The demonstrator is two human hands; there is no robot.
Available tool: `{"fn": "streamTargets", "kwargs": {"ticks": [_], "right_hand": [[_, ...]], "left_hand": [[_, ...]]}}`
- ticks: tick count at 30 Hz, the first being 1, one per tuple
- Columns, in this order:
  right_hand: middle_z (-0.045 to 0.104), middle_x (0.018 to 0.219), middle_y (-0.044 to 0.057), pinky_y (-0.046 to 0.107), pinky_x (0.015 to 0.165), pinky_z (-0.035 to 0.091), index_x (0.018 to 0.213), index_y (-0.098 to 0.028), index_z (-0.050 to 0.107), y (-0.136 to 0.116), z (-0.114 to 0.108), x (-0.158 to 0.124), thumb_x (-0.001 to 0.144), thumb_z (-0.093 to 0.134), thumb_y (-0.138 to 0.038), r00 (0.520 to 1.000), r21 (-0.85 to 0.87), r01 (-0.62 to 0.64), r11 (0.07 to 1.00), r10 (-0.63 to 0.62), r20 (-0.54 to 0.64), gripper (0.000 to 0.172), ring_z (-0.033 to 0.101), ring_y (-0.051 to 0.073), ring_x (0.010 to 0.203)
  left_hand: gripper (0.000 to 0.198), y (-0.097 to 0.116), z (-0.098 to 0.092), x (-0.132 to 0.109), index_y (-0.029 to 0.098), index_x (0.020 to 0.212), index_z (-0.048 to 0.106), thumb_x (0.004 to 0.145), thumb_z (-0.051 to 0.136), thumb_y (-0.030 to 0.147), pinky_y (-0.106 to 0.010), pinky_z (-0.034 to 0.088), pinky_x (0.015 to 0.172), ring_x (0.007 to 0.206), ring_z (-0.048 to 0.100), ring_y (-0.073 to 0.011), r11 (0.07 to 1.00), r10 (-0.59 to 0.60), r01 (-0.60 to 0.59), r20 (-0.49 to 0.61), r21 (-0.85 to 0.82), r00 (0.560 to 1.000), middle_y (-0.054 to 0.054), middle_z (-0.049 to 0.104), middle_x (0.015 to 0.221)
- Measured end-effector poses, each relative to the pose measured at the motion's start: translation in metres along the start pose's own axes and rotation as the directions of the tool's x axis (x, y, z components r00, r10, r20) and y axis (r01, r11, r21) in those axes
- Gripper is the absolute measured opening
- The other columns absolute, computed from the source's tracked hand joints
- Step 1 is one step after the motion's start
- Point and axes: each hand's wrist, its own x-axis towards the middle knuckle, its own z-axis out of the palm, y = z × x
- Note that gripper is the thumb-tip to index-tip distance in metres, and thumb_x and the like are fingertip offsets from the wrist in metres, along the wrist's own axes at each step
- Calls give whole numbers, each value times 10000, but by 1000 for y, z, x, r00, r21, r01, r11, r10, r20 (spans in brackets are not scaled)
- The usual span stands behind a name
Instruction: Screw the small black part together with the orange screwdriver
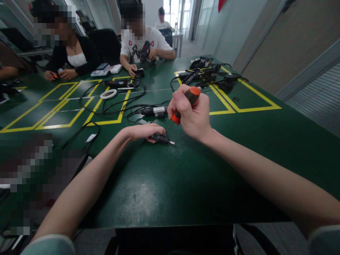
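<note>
My right hand is wrapped round the handle of a screwdriver, dark with orange ends. The thin shaft slants down and left, its tip at or close to a black tapered piece with a bright metal end pointing right. That black piece is held against the table by my left hand, its fingers curled over it and partly hidden. Whether the screwdriver tip sits in a screw cannot be made out. Just beyond my hands lies a black corded tool with a silver-grey band.
The green table has yellow tape outlines. Black corded devices are heaped at the back right. A looped cable and a white ring lie left of centre. Across the table a person holds a dark drill-like tool; another sits left.
</note>
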Motion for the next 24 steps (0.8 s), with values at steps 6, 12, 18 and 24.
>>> {"fn": "streamTargets", "kwargs": {"ticks": [6,12,18,24], "right_hand": [[535,525,-69,257,506,447,701,-246,481,-1,0,0,992,604,-643,1000,15,17,1000,-17,-13,508,489,95,471],[540,531,-71,261,521,458,710,-246,487,-1,0,0,996,597,-640,1000,3,18,1000,-18,-6,500,497,97,482],[544,532,-59,281,516,465,696,-255,493,0,-1,-1,979,615,-655,1000,4,0,1000,0,-2,504,501,114,488],[543,542,-57,276,508,462,708,-256,490,-1,0,-1,971,602,-684,1000,7,-27,1000,27,11,514,506,116,493]], "left_hand": [[258,3,1,0,164,862,611,863,460,372,-255,330,544,589,413,-136,999,-33,33,14,-32,999,8,448,675],[219,2,2,1,174,815,576,876,454,346,-259,326,549,587,403,-140,1000,5,-4,15,-15,1000,10,440,678],[205,-4,1,2,179,835,624,872,454,287,-258,351,575,615,424,-146,1000,8,-8,-12,5,1000,-7,485,723],[216,0,3,2,182,817,632,843,477,331,-249,369,555,640,447,-145,1000,-16,16,-30,11,999,-18,493,804]]}}
